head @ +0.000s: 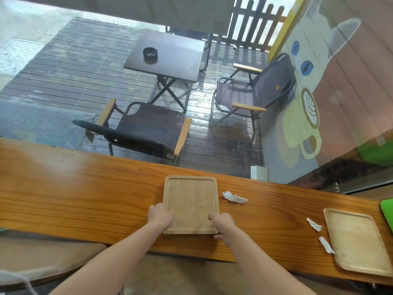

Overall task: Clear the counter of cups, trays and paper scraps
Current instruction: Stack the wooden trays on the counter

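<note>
Tray (191,201) on counter (85,188) (scrap (234,197) right).

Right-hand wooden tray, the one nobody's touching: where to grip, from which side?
Take the right tray by the raised rim of its near short edge, coming from the counter's front side. It lies flat with that end nearest the person, and two paper scraps lie along its left long side, so that side is probably worse. Left hand and right hand now grip the middle tray.
</note>
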Demonstrator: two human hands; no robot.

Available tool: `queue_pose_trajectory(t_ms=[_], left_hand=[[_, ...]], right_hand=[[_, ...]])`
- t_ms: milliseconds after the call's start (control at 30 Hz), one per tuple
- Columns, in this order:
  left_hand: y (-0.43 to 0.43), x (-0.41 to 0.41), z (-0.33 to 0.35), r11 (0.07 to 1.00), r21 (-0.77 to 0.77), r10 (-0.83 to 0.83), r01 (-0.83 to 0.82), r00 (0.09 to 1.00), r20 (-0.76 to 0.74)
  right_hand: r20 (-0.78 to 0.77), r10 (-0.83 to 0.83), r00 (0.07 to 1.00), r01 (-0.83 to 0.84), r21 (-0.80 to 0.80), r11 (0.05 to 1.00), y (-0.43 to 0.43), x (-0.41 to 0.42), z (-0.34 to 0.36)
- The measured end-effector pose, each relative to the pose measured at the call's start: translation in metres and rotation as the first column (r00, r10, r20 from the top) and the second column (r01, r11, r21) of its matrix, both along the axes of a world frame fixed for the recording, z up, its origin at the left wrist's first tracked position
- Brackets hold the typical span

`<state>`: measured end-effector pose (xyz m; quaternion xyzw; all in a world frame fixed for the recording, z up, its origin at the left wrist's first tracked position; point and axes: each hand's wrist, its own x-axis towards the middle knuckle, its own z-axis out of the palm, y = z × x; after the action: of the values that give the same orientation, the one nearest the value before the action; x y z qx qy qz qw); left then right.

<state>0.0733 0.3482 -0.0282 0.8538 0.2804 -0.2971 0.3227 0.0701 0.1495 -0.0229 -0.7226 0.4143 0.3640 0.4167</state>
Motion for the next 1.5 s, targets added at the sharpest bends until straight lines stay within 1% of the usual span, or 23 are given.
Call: queue_pose_trajectory(t_ms=[167,300,533,633,800,900,1000,1067,1133,1200,1267,1333,1433,1500], left_hand=[[0.002,-0.001,0.001,1.0,-0.024,0.011,-0.011,1.0,-0.002],[0.004,0.001,0.004,0.999,-0.036,0.031,-0.033,0.998,-0.052],[0.01,0.007,0.005,0.976,-0.094,0.185,-0.198,0.974,-0.132],[0.01,0.006,0.006,0.964,-0.108,0.228,-0.245,0.963,-0.146],[0.009,0.009,0.007,0.95,-0.144,0.259,-0.278,0.957,-0.133],[0.007,0.009,0.009,0.955,-0.146,0.238,-0.259,0.96,-0.146],[0.004,0.013,0.013,0.965,-0.152,0.191,-0.214,0.97,-0.15],[-0.002,0.016,0.02,0.986,-0.109,0.116,-0.13,0.985,-0.125],[-0.013,0.018,0.027,0.999,-0.031,0.006,-0.008,0.998,-0.06],[-0.03,0.019,0.032,0.995,0.025,-0.1,0.099,0.994,0.045],[-0.054,0.023,0.034,0.978,0.033,-0.21,0.207,0.97,0.12],[-0.083,0.03,0.036,0.954,0.012,-0.3,0.301,0.945,0.133],[-0.132,0.037,0.038,0.903,0.0,-0.425,0.429,0.895,0.138],[-0.166,0.039,0.041,0.843,0.041,-0.536,0.537,0.83,0.154]], right_hand=[[-0.009,-0.01,1.0,0.011,0.045,0.999,0.0,0.001,0.0],[-0.019,-0.025,0.999,0.026,0.065,0.998,-0.004,0.001,-0.001],[-0.042,-0.071,0.997,0.078,0.192,0.978,-0.013,-0.002,-0.004],[-0.054,-0.085,0.995,0.095,0.232,0.968,-0.014,-0.003,-0.004],[-0.087,-0.161,0.983,0.18,0.301,0.936,-0.019,-0.007,-0.005],[-0.098,-0.186,0.978,0.209,0.332,0.92,-0.021,-0.01,-0.008],[-0.092,-0.145,0.985,0.168,0.365,0.916,-0.02,-0.012,-0.008],[-0.08,-0.071,0.994,0.095,0.356,0.93,-0.02,-0.012,-0.005],[-0.054,0.017,0.998,0.0,0.293,0.956,-0.025,-0.01,0.0],[0.011,0.088,0.996,-0.089,0.2,0.976,-0.036,-0.007,0.006],[0.087,0.168,0.982,-0.175,0.092,0.98,-0.054,-0.003,0.016],[0.143,0.216,0.966,-0.219,0.007,0.976,-0.079,-0.001,0.03],[0.199,0.221,0.955,-0.207,-0.087,0.974,-0.12,-0.007,0.049],[0.227,0.21,0.951,-0.179,-0.152,0.972,-0.151,-0.017,0.058]])
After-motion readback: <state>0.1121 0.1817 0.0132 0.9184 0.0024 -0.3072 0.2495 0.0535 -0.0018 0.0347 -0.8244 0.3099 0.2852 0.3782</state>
